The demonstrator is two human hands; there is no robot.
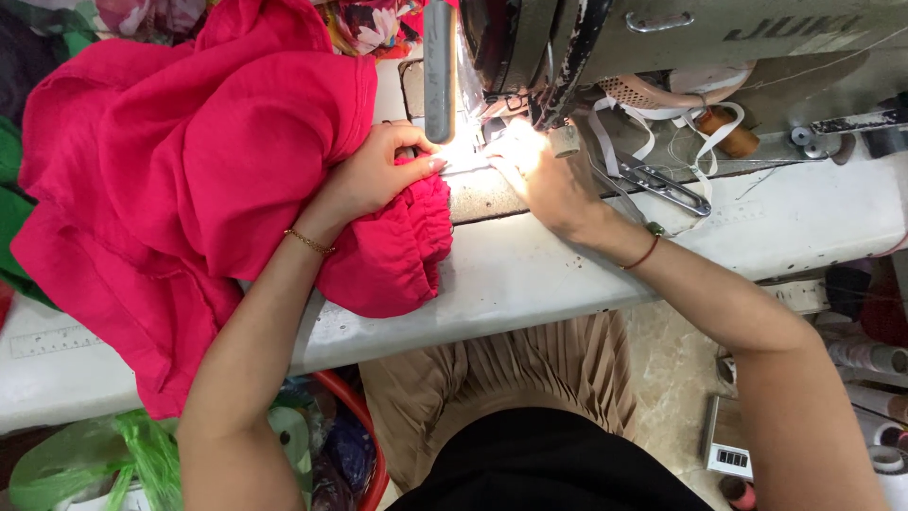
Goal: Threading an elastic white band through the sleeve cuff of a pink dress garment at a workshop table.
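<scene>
Two bare hands work at a sewing machine (605, 38), with a big heap of pink fabric (189, 170) spreading far out to the left of the grip and hanging over the front edge of the white table (530, 274). A gathered part of the cloth bunches just below the left hand (378, 175), which lies on top of it, fingers bent and pressed down on the cloth close to the lit needle area; a thin gold bracelet (309, 242) circles that wrist. Just right of that hand, under the glare of the lamp, the right hand (549, 185) rests on the machine bed, but its fingertips are washed out by the light, so I cannot tell whether they pinch anything. A red cord bracelet (645, 252) sits on that wrist. Further right, metal scissors (662, 182) lie on the table beside white tape (653, 132) and a brown thread spool (733, 131).
</scene>
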